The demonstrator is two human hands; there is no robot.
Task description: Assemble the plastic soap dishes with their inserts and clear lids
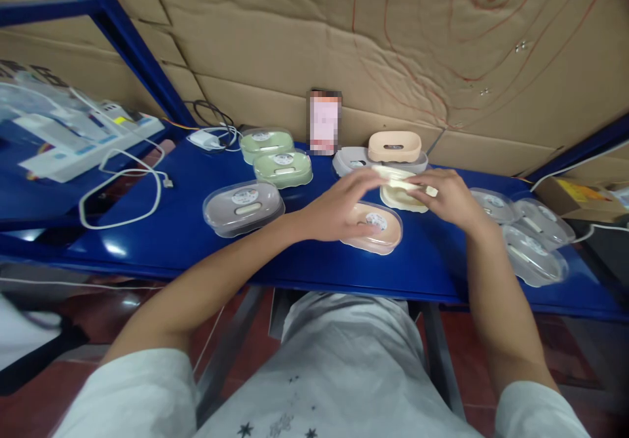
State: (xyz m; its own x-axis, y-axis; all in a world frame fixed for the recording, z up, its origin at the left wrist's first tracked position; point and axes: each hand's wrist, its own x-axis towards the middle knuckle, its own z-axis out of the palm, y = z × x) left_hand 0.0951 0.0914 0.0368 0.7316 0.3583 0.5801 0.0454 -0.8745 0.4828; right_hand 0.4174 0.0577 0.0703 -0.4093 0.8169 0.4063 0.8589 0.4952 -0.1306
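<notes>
Grey-clad lap (344,359) fills the bottom edge, under the blue table (206,241). Left hand (339,208) and right hand (449,199) meet at the table's centre, both pinching a small cream piece (400,179) between narrowed fingers, just above a cream tray (400,197). A pink case (376,228) lies under the left hand. At 10 o'clock lie two green cases (275,156) and a grey case (243,207); at 3 o'clock, clear lids (525,235).

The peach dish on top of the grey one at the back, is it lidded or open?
Open: the peach dish shows a bare hollow with no clear lid, unlike the lidded green boxes.
</notes>
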